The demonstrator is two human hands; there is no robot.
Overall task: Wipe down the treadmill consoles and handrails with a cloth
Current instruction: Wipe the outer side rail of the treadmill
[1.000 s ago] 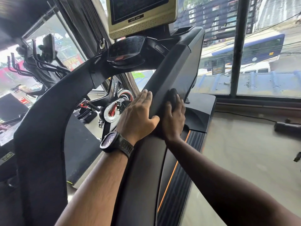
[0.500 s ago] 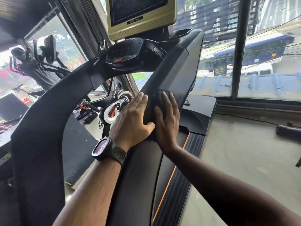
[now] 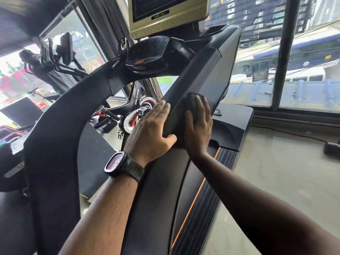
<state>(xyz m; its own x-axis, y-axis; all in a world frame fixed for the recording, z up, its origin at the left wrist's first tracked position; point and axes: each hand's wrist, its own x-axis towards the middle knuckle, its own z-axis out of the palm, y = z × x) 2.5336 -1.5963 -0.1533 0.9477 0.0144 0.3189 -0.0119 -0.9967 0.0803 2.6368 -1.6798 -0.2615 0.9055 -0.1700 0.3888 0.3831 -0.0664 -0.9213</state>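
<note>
— Where does the one view sit?

— On the person's head. It looks forward and down along both forearms.

— How near is it?

— Arm's length. The left hand [image 3: 152, 129] and the right hand [image 3: 197, 129] sit mid-frame on the handrail [image 3: 198, 76]. The handrail climbs from bottom centre toward the console [image 3: 147, 52].

— Which way does it face?

— Toward the treadmill's front end. The top edge cuts the screen [image 3: 165, 13], the window [image 3: 257, 52] fills the upper right, and the floor [image 3: 276, 172] fills the lower right.

— What does the lens do?

— It is wide: the window post leans and the far left is blurred.
</note>
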